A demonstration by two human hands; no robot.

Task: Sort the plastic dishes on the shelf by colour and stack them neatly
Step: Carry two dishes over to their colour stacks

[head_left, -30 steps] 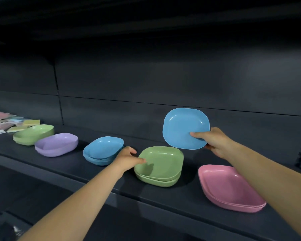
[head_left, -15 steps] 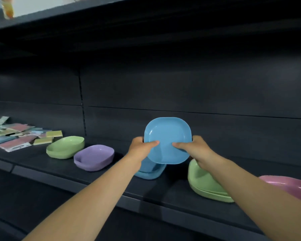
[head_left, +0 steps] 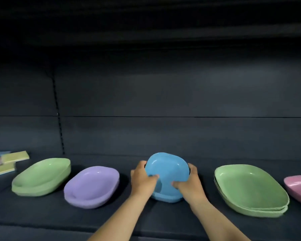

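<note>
The blue dish sits at the middle of the shelf, tilted with its far edge raised, over more blue dishes beneath it. The left hand grips its left rim and the right hand its right rim, thumbs curled over the near edge and fingers wrapped behind. Holding it from both sides likely lets the person square it with the pile below, so that it nests rather than sits askew. It is a rounded-square shallow dish of smooth, slightly glossy plastic, with a raised rim and a dished centre.

Just left of it lies a purple dish, and further left a green pile; how many dishes are in it cannot be told. To the right a second green pile shows several rims, so green probably remains to be joined into one. A pink dish is cut off at the right edge. Flat coloured packets lie at the far left.
</note>
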